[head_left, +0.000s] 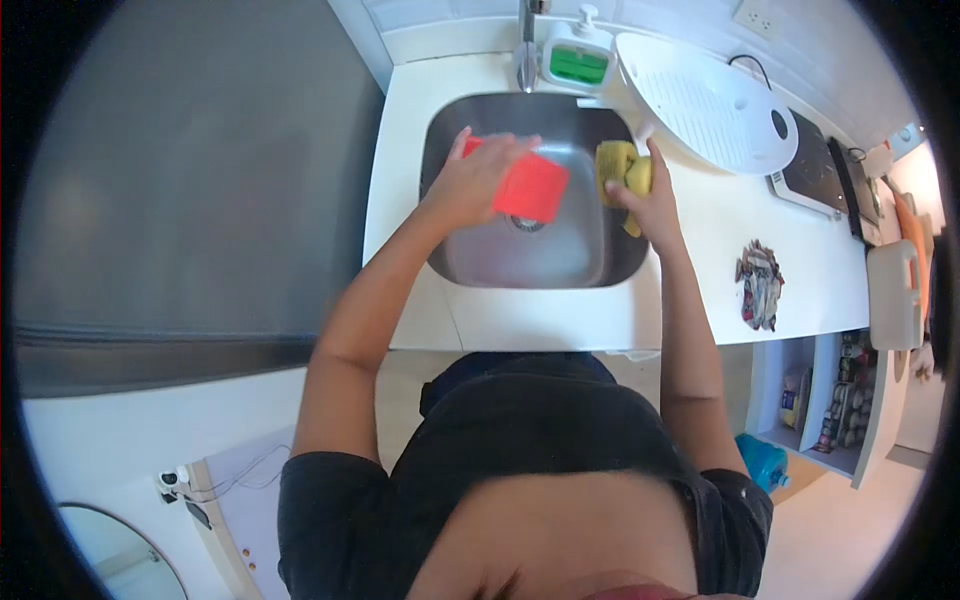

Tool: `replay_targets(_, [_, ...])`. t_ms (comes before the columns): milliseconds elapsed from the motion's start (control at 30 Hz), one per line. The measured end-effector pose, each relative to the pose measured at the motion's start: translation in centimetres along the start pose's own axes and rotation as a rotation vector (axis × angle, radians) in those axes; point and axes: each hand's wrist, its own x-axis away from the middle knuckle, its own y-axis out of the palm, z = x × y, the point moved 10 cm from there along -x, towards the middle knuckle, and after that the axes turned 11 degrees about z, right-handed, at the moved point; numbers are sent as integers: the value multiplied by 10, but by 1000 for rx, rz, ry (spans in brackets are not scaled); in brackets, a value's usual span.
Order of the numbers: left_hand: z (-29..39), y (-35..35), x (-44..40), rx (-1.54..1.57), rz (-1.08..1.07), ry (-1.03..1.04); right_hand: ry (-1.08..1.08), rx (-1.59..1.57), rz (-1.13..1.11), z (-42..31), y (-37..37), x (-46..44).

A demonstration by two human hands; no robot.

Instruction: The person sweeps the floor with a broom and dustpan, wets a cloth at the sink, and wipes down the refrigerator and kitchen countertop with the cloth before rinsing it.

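Over the sink (530, 268), my left hand (478, 178) is closed on a bright red, flat, four-sided thing (535, 188); its exact kind is unclear. The thing is tilted above the basin, partly covering the drain (527, 224). At the basin's right side, my right hand (655, 208) grips a bunched yellow scrubbing cloth (614, 165), with the thumb across its front. One end of the cloth hangs below my fingers. The two hands are apart, and the red thing does not touch the cloth.
Behind the sink stand a faucet (528, 65) and a soap dispenser (578, 65) with green liquid. A white dish rack (710, 110) borders the basin, beside a black cooktop (805, 160). A crumpled rag (761, 285) lies on the right counter, above open shelves (815, 400).
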Motion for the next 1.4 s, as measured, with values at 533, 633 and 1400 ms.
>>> replay_targets(533, [-346, 0, -26, 187, 143, -635, 246, -203, -45, 19, 64, 12])
replay_targets(633, [-339, -9, -30, -100, 167, -624, 289, -212, -87, 26, 77, 13])
replay_targets(1400, [-302, 16, -31, -299, 301, -544, -490, 736, -165, -132, 265, -163])
